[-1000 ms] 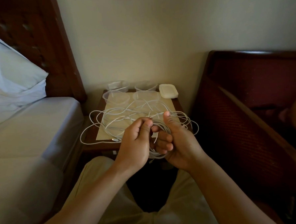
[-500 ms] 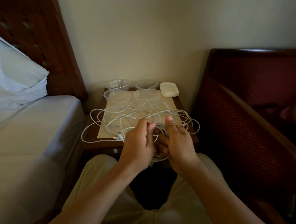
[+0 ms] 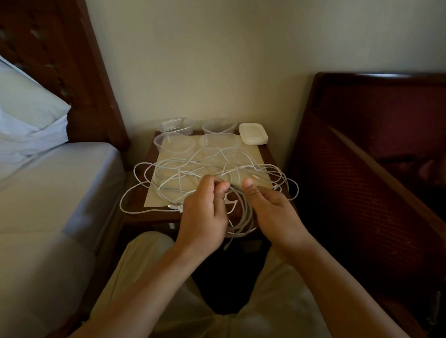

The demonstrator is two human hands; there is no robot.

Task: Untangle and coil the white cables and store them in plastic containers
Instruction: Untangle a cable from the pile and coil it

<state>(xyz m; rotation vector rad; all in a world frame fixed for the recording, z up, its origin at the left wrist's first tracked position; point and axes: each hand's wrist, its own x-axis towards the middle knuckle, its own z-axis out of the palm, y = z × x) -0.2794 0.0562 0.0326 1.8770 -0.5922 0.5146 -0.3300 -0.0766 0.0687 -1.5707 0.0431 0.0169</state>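
A tangle of white cables [image 3: 191, 170] sprawls over a cream mat on the small wooden bedside table [image 3: 138, 199], with loops hanging past its left and right edges. At the table's front edge my left hand [image 3: 203, 213] and my right hand [image 3: 270, 210] hold a partly wound coil of white cable [image 3: 241, 219] between them. The left hand's fingers pinch a strand at the top of the coil. The right hand cups the coil's right side with its thumb raised. Several clear plastic containers [image 3: 174, 145] stand at the back of the table.
A stack of white lids [image 3: 253, 136] sits at the table's back right corner. A bed with a white sheet [image 3: 37, 194] and pillow [image 3: 12, 115] lies at the left. A dark red wooden-framed chair [image 3: 371, 161] stands at the right. My knees are below the table's front.
Both hands have moved forward over the table's front edge and spread slightly apart, and the coil between them shows more. The left hand's fingers have shifted to a strand at the coil's top.
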